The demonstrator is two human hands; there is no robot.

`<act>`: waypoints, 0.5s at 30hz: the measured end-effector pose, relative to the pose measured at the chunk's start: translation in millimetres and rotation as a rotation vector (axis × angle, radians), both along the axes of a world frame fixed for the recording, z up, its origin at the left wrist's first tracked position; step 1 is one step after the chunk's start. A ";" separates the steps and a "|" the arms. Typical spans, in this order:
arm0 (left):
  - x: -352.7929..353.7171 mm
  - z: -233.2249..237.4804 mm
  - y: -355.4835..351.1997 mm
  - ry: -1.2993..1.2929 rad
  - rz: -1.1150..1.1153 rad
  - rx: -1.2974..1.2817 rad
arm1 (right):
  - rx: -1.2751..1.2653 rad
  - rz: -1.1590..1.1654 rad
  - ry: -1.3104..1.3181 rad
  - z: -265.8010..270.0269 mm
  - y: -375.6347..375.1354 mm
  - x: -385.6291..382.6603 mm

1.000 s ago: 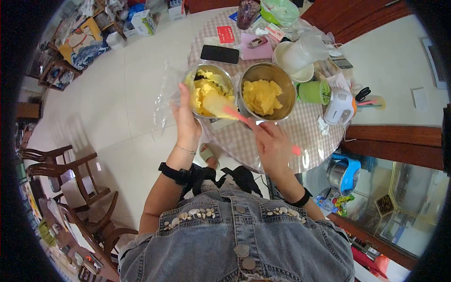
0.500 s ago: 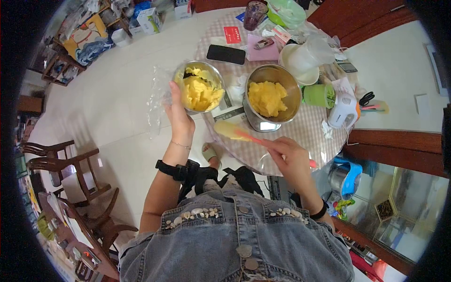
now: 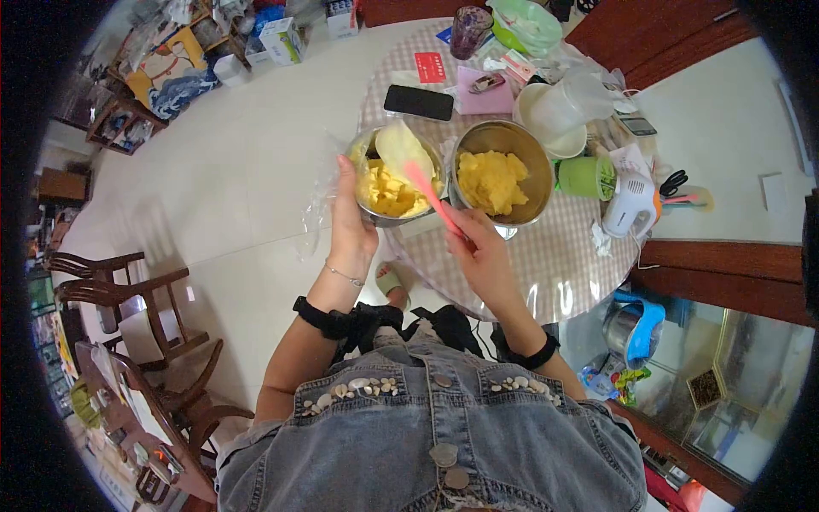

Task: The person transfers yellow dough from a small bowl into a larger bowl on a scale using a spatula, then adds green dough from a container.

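My left hand (image 3: 351, 218) holds a metal bowl (image 3: 394, 220) of yellow, creamy food (image 3: 388, 192) at the table's left edge, with clear plastic wrap (image 3: 317, 213) hanging beside it. My right hand (image 3: 479, 256) is closed around the pink handle of a spatula (image 3: 433, 200). The spatula's pale, coated blade is over the left bowl. Just right of it, a second metal bowl (image 3: 539, 183) with a yellow mass (image 3: 492, 181) rests on a kitchen scale (image 3: 505, 232), whose display is partly hidden.
The checked round table (image 3: 546, 273) bears a black phone (image 3: 419, 102), a green cup (image 3: 584, 177), a white hand mixer (image 3: 631, 203), a white container (image 3: 559, 145), a purple glass (image 3: 470, 32) and black scissors (image 3: 674, 183). Wooden chairs (image 3: 162, 299) stand at the left.
My right hand has moved up and left, bringing the spatula blade from below the bowls to above the left one. My left hand and its bowl have shifted right, closer to the other bowl.
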State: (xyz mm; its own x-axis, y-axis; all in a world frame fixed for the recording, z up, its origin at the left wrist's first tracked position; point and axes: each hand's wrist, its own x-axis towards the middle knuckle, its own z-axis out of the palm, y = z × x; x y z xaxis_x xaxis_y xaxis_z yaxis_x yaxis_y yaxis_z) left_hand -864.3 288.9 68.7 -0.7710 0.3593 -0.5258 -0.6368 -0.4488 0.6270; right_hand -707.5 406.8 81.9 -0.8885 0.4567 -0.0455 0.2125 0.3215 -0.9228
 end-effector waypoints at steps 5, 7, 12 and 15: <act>-4.7 -9.7 -9.1 0.035 -0.093 -0.060 | 0.289 0.019 0.056 -6.5 3.7 7.1; -8.0 -12.0 -11.2 0.005 -0.097 -0.045 | 0.219 -0.024 0.051 -9.3 5.7 8.8; -10.7 -12.7 -17.3 -0.063 -0.142 0.084 | 0.303 -0.029 0.058 -14.2 14.8 14.0; -13.0 -19.5 -17.9 -0.105 -0.157 0.098 | 0.282 -0.058 0.047 -11.5 16.9 15.4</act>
